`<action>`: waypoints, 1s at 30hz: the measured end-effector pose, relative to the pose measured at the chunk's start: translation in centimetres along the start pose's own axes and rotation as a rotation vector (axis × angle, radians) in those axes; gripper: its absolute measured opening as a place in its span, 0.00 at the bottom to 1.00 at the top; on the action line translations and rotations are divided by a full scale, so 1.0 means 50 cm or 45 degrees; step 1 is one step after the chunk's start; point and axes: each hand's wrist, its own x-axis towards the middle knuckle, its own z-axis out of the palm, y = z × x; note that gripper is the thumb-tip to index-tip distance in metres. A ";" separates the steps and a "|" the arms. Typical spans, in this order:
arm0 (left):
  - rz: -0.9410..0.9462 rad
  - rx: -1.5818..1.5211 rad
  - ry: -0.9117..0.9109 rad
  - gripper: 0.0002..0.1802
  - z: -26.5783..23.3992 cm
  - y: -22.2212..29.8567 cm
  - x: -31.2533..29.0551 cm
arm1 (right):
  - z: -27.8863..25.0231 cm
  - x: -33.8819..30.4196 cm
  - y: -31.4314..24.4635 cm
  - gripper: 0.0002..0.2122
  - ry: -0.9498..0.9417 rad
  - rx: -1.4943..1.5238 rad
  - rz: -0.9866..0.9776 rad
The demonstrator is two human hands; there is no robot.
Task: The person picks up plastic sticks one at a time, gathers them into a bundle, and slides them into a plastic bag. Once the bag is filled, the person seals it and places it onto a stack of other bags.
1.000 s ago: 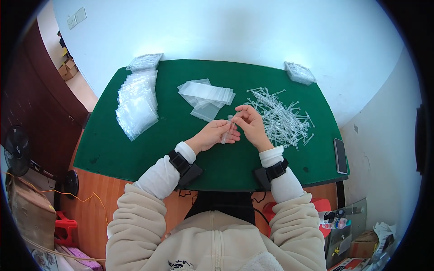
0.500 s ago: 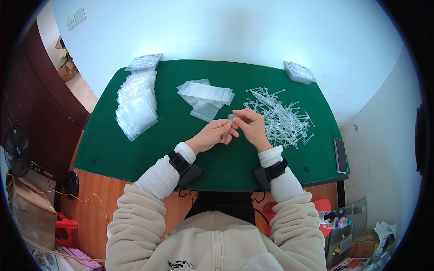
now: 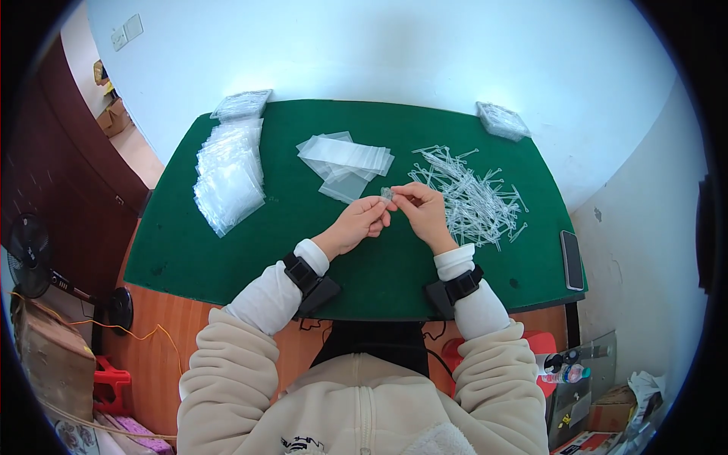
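Observation:
Both hands meet above the middle of the green table, their fingertips close together. Closed around a small clear plastic bundle (image 3: 387, 192) is my left hand (image 3: 356, 229); only its top end shows. My right hand (image 3: 423, 215) pinches at that same end with thumb and fingertips. Whether the bundle is sticks alone or also a bag is too small to tell. To the right of the hands lies a loose pile of thin clear sticks with small looped ends (image 3: 478, 199). Just beyond the left hand are several flat clear plastic bags (image 3: 345, 159), overlapping.
A fanned stack of clear bags (image 3: 230, 176) lies on the left of the green table (image 3: 227, 265). Packed clear bundles sit at the back left (image 3: 243, 105) and back right (image 3: 503, 122). A phone (image 3: 572, 261) rests by the right edge. A fan (image 3: 30, 254) stands left.
The clear bundle has shifted within the fingers: its lower length showed below the fingertips before, and now only the top end shows. The left fingers have curled in more.

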 end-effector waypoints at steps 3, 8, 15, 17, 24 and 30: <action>0.015 0.007 0.008 0.12 -0.001 0.000 0.000 | -0.006 0.002 -0.001 0.07 0.006 -0.140 0.056; 0.023 0.046 0.047 0.12 -0.003 0.004 0.001 | -0.066 0.012 0.019 0.06 0.244 -0.802 -0.123; 0.025 0.077 0.080 0.13 -0.006 0.001 0.003 | -0.108 0.001 0.036 0.06 0.046 -1.626 0.138; 0.029 0.079 0.082 0.13 -0.006 0.002 0.001 | -0.107 0.001 0.031 0.06 0.023 -1.635 0.141; 0.068 0.062 0.138 0.12 -0.009 0.002 0.002 | -0.097 0.007 0.003 0.04 -0.016 -1.616 0.135; 0.389 0.403 0.512 0.12 -0.046 0.015 0.009 | -0.077 0.018 -0.017 0.06 0.004 -1.053 -0.179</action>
